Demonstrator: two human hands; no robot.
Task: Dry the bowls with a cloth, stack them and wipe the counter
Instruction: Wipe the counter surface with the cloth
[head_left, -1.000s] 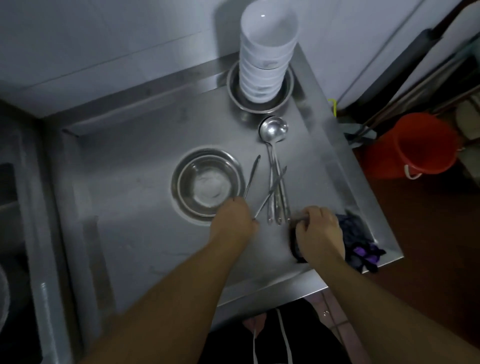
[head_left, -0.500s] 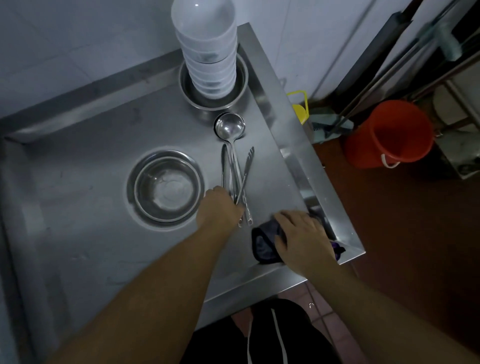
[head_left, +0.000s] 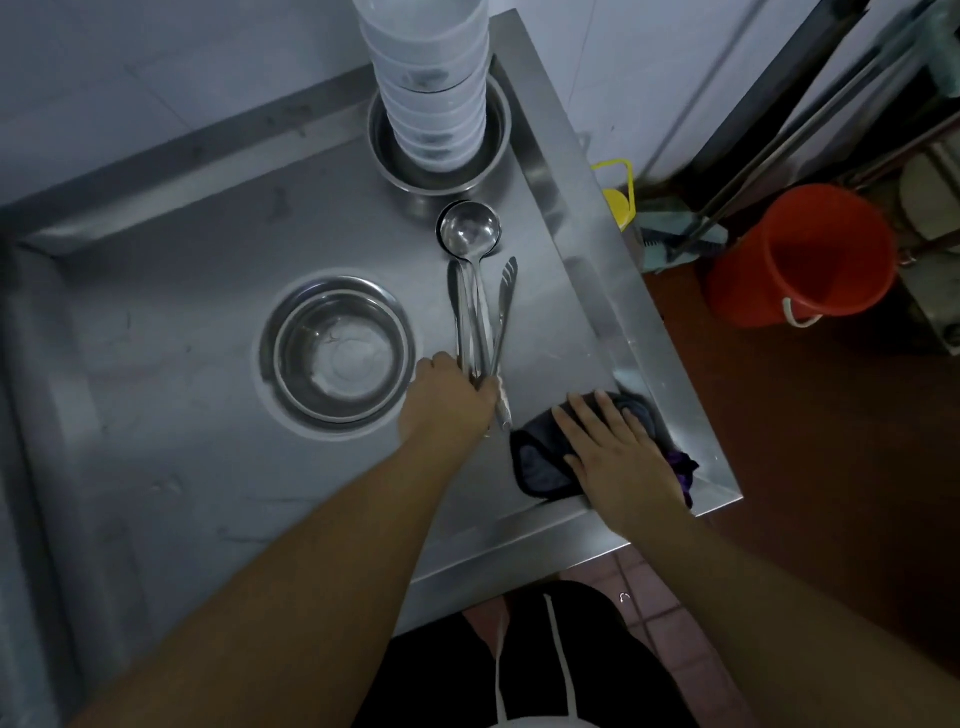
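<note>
A tall stack of white bowls (head_left: 428, 88) stands in a steel bowl (head_left: 496, 150) at the back of the steel counter (head_left: 182, 415). A second steel bowl (head_left: 340, 351) sits alone mid-counter. A ladle (head_left: 470, 234), tongs (head_left: 505, 306) and other utensils lie side by side to its right. My left hand (head_left: 449, 402) grips the near ends of their handles. My right hand (head_left: 615, 457) presses flat, fingers straight, on a dark cloth (head_left: 537, 462) in the counter's near right corner.
The counter has a raised rim (head_left: 597, 291) along its right side and a wall behind it. On the floor to the right stand an orange bucket (head_left: 802, 254), a yellow object (head_left: 618, 200) and several long handles (head_left: 779, 140).
My left hand has gathered the scattered utensils into a straight bundle. My right hand has flattened onto the cloth and slid it toward the right corner. The view has shifted right.
</note>
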